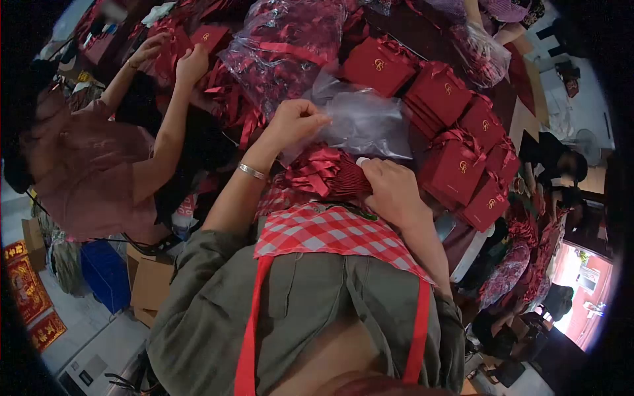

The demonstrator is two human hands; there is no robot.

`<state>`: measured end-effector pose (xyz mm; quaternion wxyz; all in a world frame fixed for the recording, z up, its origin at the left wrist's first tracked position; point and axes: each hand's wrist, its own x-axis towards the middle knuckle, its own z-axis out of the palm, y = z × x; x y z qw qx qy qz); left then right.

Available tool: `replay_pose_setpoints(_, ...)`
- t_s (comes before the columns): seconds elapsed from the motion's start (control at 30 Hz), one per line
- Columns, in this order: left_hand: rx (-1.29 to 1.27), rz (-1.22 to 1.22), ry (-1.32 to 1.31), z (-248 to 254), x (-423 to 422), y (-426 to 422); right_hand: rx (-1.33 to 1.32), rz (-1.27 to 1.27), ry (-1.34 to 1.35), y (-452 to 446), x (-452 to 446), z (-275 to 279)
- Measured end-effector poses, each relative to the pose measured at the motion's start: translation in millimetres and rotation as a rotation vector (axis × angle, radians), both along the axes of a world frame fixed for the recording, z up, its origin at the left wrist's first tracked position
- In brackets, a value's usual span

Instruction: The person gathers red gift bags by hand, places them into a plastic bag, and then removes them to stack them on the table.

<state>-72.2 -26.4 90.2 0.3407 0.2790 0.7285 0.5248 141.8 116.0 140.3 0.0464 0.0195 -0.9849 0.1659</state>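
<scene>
My left hand [294, 125], with a silver bracelet at the wrist, is pinched closed at the near-left edge of a clear plastic bag [366, 122]. The bag lies flat and crumpled on the table ahead of me. My right hand [395, 188] is closed on the right side of a stack of dark red gift bags [330, 173], packed tightly together with glossy red ribbons on top. That stack rests against my red-and-white checked apron [323, 228]. Something small and white shows at a right fingertip. The undersides of my right fingers are hidden.
More red gift bags with gold logos [456, 165] stand in rows at the right. A large plastic sack of red bags [284, 49] lies ahead. At the left a co-worker [99, 158] handles red bags; another person's hands [485, 43] hold a plastic-wrapped bundle at the far right.
</scene>
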Motion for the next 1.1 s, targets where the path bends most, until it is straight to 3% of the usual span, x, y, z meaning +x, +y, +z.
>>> replay_pose_setpoints(0.1, 0.2, -0.028, -0.094, -1, 7, 2, -0.017, 0.022, 0.019, -1, -5, 1)
replay_pose_setpoints(0.2, 0.152, -0.137, -0.346, 18, 13, 0, -0.02, 0.012, 0.002, -1, -11, 4)
replay_pose_setpoints(0.23, 0.066, -0.157, -0.249, 18, 13, 3, -0.01, 0.009, -0.038, -1, -13, 5)
replay_pose_setpoints(0.33, 0.177, -0.281, -0.373, 23, 17, 7, 0.021, -0.006, -0.093, -3, -15, 9)
replay_pose_setpoints(0.6, 0.133, -0.541, -0.391, 3, 12, 18, -0.008, 0.075, 0.05, 0, -13, 2)
replay_pose_setpoints(0.67, 0.166, -0.616, -0.575, 9, 13, 16, -0.015, 0.058, 0.037, -1, -11, 2)
replay_pose_setpoints(0.83, 0.182, -0.607, -0.694, 0, 7, 17, -0.035, 0.033, 0.027, 0, -9, -5)
replay_pose_setpoints(1.03, 0.039, -0.499, -0.58, 3, 9, 28, -0.065, 0.01, 0.1, 0, -11, -3)
replay_pose_setpoints(1.1, 0.227, -0.33, -0.697, 5, 12, 30, -0.048, 0.02, 0.096, 0, -11, 1)
